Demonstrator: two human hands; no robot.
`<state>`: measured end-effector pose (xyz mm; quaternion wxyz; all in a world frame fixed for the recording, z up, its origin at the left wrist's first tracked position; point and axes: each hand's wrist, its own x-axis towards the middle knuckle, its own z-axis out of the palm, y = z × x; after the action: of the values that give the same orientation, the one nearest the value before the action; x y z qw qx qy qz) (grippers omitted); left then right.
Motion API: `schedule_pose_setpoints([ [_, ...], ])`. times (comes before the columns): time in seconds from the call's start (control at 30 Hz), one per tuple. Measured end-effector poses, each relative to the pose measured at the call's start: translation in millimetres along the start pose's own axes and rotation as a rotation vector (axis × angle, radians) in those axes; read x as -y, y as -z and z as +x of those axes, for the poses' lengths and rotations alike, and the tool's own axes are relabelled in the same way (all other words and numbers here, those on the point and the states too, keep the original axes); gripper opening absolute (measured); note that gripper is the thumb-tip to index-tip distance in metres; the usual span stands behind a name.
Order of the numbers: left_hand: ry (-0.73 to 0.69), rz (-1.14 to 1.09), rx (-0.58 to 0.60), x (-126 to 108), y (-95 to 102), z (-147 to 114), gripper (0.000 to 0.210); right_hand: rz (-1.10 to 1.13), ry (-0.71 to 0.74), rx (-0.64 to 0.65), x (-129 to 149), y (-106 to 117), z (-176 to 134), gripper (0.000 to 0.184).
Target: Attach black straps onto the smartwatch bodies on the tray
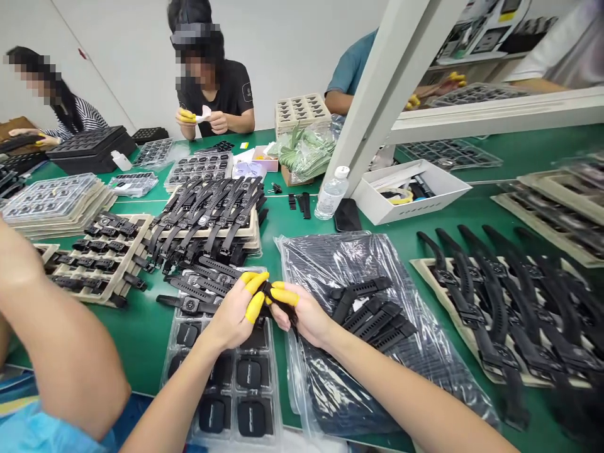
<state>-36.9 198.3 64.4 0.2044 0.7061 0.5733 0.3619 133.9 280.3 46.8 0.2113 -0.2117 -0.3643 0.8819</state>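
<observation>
My left hand (238, 311), with yellow finger covers on several fingertips, is closed on a small black watch part. From the other side my right hand (304, 311), also with yellow finger covers, pinches a black watch strap (289, 314) that hangs down by the palm. Fingers hide where the pieces meet. Below the hands lies a clear plastic tray (276, 384) with square black watch bodies (250, 374) in its pockets. Several strapped watches (191, 305) lie across its far end. To the right, loose black straps (372, 318) rest on a plastic bag (340, 384) full of straps.
Trays of strapped watches (207, 211) are stacked ahead, with another watch tray (509, 308) at right. A water bottle (331, 195), a phone (347, 216) and a white box (410, 192) stand beyond the bag. A neighbour's arm (61, 333) reaches in at left. Co-workers sit opposite.
</observation>
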Motion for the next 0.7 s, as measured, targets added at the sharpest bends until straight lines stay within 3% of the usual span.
schedule_pose_setpoints([
  [0.5,-0.068,0.256,0.026,4.5,-4.5,2.5,0.039,-0.022,0.008,-0.066,-2.4,4.3,-2.8,0.038],
  [0.7,-0.042,0.245,0.057,3.3,-5.9,3.3,0.039,-0.046,0.002,-0.089,-2.7,5.1,-4.4,0.040],
])
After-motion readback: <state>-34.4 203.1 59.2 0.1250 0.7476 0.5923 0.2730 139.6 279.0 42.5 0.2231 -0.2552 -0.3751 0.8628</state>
